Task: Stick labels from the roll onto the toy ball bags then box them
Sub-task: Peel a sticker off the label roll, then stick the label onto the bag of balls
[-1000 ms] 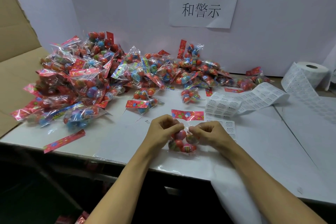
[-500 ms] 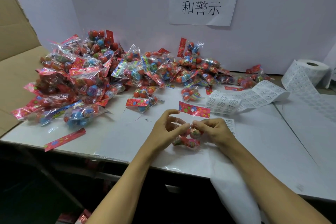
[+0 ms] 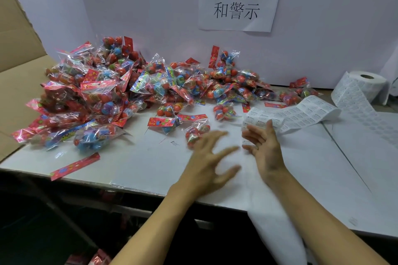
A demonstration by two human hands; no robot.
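Note:
A big heap of clear toy ball bags [image 3: 112, 90] with red header cards covers the left and back of the white table [image 3: 323, 178]. One small ball bag [image 3: 197, 131] lies loose just beyond my left hand [image 3: 210, 161], which is blurred, with fingers spread and nothing in it. My right hand [image 3: 263, 148] is open too, fingers straight, close to the folded end of the label strip [image 3: 301, 114]. The strip runs back to the label roll [image 3: 366, 86] at the far right.
A cardboard box flap [image 3: 15, 54] rises at the left. A white back wall carries a paper sign [image 3: 239, 0]. A loose red header card [image 3: 75, 165] lies near the table's front left edge. Used backing paper [image 3: 277, 232] hangs over the front edge.
Both hands held a ball bag between them near the table front. They have let it go and spread open; the bag now lies farther back, left of the strip.

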